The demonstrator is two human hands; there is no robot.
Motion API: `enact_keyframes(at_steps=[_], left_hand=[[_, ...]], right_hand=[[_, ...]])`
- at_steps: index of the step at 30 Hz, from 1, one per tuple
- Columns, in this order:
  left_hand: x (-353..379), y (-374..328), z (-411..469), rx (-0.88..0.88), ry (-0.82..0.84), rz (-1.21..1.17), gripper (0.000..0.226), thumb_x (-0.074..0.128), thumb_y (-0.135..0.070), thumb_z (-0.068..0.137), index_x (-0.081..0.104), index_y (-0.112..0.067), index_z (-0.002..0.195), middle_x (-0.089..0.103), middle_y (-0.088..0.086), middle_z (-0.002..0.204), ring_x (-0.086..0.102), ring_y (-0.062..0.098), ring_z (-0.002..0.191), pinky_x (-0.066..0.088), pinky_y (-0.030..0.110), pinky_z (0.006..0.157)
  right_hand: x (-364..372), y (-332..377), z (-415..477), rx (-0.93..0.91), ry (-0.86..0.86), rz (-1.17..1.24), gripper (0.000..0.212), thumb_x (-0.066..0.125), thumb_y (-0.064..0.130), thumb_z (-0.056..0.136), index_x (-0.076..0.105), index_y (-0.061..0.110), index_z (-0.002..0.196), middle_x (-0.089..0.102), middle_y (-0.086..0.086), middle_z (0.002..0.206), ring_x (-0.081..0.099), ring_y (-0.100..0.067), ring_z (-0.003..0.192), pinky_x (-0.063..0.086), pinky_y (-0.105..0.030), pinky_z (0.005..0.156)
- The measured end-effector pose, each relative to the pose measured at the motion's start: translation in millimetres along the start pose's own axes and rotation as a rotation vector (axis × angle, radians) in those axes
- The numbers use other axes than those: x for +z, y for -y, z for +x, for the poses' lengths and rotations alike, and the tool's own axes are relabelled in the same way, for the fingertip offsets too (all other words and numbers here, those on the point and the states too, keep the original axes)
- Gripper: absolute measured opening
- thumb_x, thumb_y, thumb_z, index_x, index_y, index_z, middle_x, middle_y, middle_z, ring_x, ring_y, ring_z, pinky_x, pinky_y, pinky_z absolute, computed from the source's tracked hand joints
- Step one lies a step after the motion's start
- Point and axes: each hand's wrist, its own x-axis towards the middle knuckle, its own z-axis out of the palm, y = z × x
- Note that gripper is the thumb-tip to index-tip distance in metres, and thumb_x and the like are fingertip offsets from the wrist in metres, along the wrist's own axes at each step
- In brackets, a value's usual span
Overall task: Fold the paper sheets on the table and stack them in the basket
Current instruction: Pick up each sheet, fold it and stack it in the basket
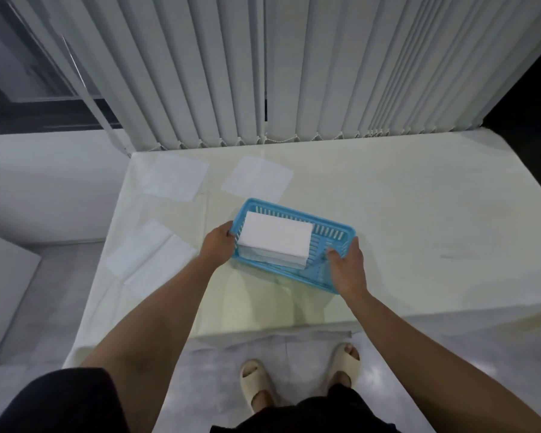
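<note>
Folded stack: the stack of folded white paper (pixel 277 237) lies inside the basket, at its left end. The right part of the basket floor is bare.
Basket: the light-blue plastic basket with slotted walls (pixel 331 234) is near the front middle of the pale tabletop (pixel 419 198), turned a little askew. I cannot tell if it rests on the surface or is slightly lifted.
Left hand: the left hand (pixel 219 245) grasps the left short end, its fingers (pixel 229 233) curled over the rim just beside the stack.
Right hand: the right hand (pixel 347 267) grasps the right near corner, its fingers also hooked over the rim.
Loose sheets: three flat white paper sheets are not yet folded, one far left (pixel 175 179), one behind the basket (pixel 258 179) and one by the left edge (pixel 150 254).
Risk, sliding: the load sits on one side only. If the basket tips to the right, the stack may slide into the bare part and fan out.
Risk, unfolding: nothing presses the top piece, so a quick move could let it spring open.
Risk, sweeping: the left forearm passes close to the sheet by the edge, and a brush could push it off the tabletop.
Risk, missing one: the sheets are pale on a pale surface and easy to overlook.
</note>
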Motion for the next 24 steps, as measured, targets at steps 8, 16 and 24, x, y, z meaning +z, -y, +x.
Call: enact_keyframes(at_steps=[8, 16, 24], left_hand=[[-11, 20, -28, -0.065, -0.03, -0.086, 0.046, 0.041, -0.022, 0.099, 0.042, -0.015, 0.144, 0.048, 0.008, 0.146, 0.047, 0.027, 0.131, 0.036, 0.035, 0.111], [-40, 78, -83, -0.187, -0.204, -0.094, 0.041, 0.045, -0.025, 0.098, 0.047, -0.013, 0.137, 0.052, 0.009, 0.14, 0.049, 0.026, 0.128, 0.039, 0.036, 0.106], [-58, 131, -128, -0.31, -0.317, -0.128, 0.039, 0.047, -0.025, 0.096, 0.05, -0.015, 0.134, 0.053, 0.008, 0.137, 0.053, 0.027, 0.122, 0.041, 0.036, 0.101]], right_hand=[[3, 11, -31, -0.094, -0.072, -0.467, 0.072, 0.048, 0.039, 0.095, 0.014, 0.012, 0.153, 0.003, -0.014, 0.161, 0.012, -0.037, 0.144, 0.013, -0.046, 0.119], [25, 58, -63, -0.438, 0.048, -0.72, 0.067, 0.044, 0.04, 0.096, 0.017, 0.016, 0.152, 0.001, -0.008, 0.162, 0.008, -0.033, 0.147, 0.007, -0.045, 0.121], [80, 87, -88, -0.623, 0.242, -0.829, 0.059, 0.041, 0.038, 0.097, 0.023, 0.021, 0.15, 0.008, -0.005, 0.162, 0.011, -0.029, 0.146, 0.009, -0.045, 0.12]])
